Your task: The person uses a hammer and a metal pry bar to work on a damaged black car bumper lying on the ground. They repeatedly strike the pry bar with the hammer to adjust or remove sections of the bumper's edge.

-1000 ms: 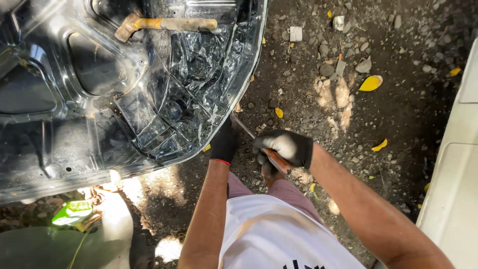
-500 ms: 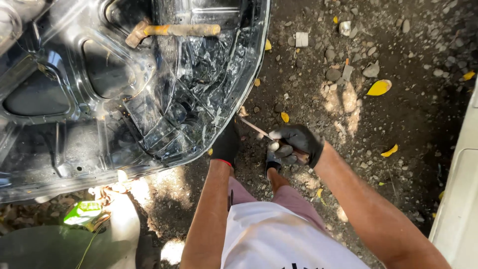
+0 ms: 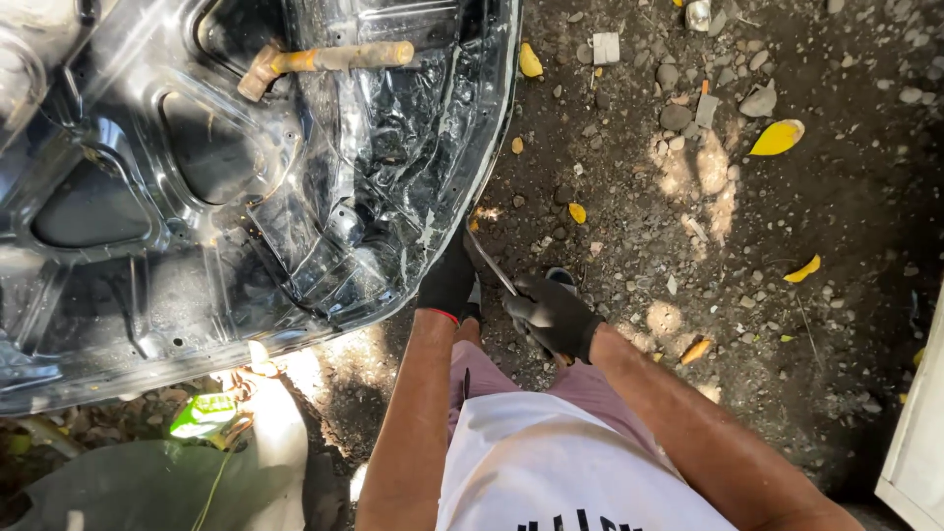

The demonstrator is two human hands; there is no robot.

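Black work gloves cover both hands of a person standing over a dented black car body panel point(image 3: 226, 197) laid on gravelly ground point(image 3: 787, 374), seen from the head camera. The left hand point(image 3: 450, 283) rests at the panel's lower edge, near its curved corner; its fingers are turned away from the camera, so whether they grip the rim or merely press on it cannot be told. The right hand point(image 3: 553, 315) is curled into a fist around a thin metal rod point(image 3: 489, 262), fingers pressed together over its lower end. The rod's free part slants up and to the left out of the fist, passing just beside the left glove and reaching the panel's edge, where its tip is hard to make out.

Higher on the panel lies a rusty hammer point(image 3: 320, 61), its handle across a stamped opening, well apart from both hands. Yellow fallen leaves point(image 3: 777, 138) and small stones are scattered over the dirt to the right. A bright green crumpled wrapper point(image 3: 205, 415) sits in the shade below the panel at lower left. A white flat-sided object point(image 3: 914, 433) stands at the right border.
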